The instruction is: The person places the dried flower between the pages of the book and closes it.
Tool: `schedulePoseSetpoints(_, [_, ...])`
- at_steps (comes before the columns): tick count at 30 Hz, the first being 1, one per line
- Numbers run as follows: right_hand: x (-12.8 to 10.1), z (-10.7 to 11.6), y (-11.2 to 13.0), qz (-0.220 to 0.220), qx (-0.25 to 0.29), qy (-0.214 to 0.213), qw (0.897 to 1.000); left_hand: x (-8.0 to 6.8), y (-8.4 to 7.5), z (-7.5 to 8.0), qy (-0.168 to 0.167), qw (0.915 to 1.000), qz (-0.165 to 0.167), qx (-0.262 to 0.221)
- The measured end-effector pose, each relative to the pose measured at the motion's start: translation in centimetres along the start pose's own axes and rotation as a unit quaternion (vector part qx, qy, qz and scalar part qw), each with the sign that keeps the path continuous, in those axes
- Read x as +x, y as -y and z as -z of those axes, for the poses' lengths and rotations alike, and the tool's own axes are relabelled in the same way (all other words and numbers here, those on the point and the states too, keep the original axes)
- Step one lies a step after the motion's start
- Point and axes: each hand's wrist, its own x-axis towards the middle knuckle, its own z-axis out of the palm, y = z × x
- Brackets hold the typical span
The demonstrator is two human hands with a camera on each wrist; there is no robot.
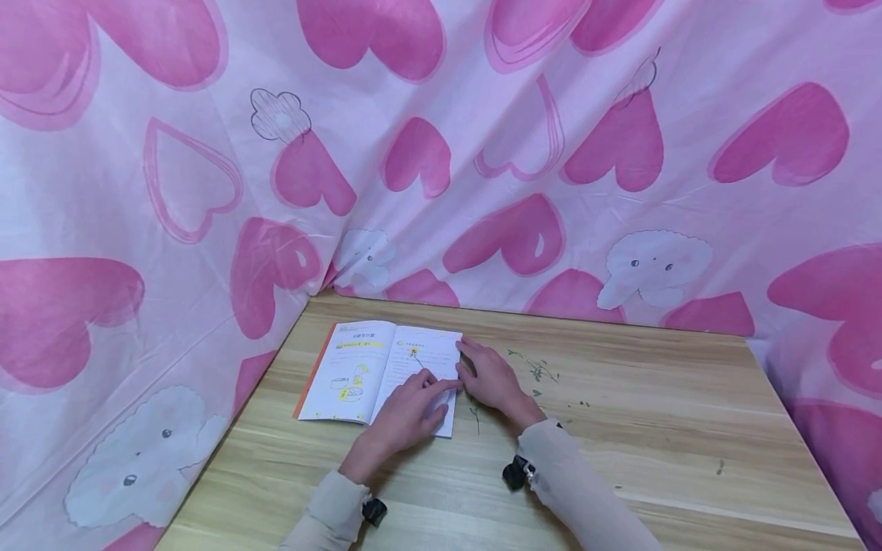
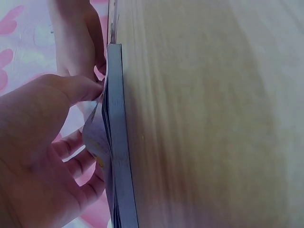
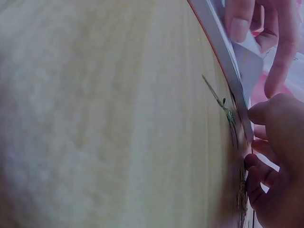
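Cloth (image 1: 468,130): pale pink, printed with solid hearts (image 1: 416,157) in deep pink and others in pink outline. Between them stand white fluffy faces (image 1: 654,268) with dark eyes, and a flower (image 1: 279,115) in dark scribbled line. Table (image 1: 620,444): light tan, with a streaked wood grain of darker brown bands. Book (image 1: 344,363): white pages, dark print, yellow heading band and yellow-accented line drawings; the cover (image 1: 314,375) shows an orange-red strip along its left side. In the left wrist view, the page edges (image 2: 119,118) read blue-grey. Sprigs (image 1: 537,367): green. Sleeves (image 1: 579,474): plain beige. Wrist devices (image 1: 513,473): black.
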Motion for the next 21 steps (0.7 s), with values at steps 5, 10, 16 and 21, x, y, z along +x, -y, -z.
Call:
schedulePoseSetpoints(5, [0.0, -0.1, -0.2, 0.002, 0.012, -0.005, 1.000, 0.1, -0.1, -0.1, -0.019, 0.9998, 0.003, 0.003])
schedulePoseSetpoints(10, [-0.1, 0.1, -0.2, 0.000, 0.040, -0.018, 0.999, 0.0, -0.5, 0.1, -0.031, 0.9992, 0.016, 0.020])
schedulePoseSetpoints(16, [-0.2, 0.2, -0.1, -0.009, 0.053, -0.026, 0.998, -0.2, -1.6, 0.8, -0.059, 0.9961, 0.021, 0.063])
schedulePoseSetpoints(21, [0.0, 0.1, -0.2, 0.002, 0.036, -0.028, 0.999, -0.1, -2.4, 1.7, -0.102, 0.9915, 0.030, 0.075])
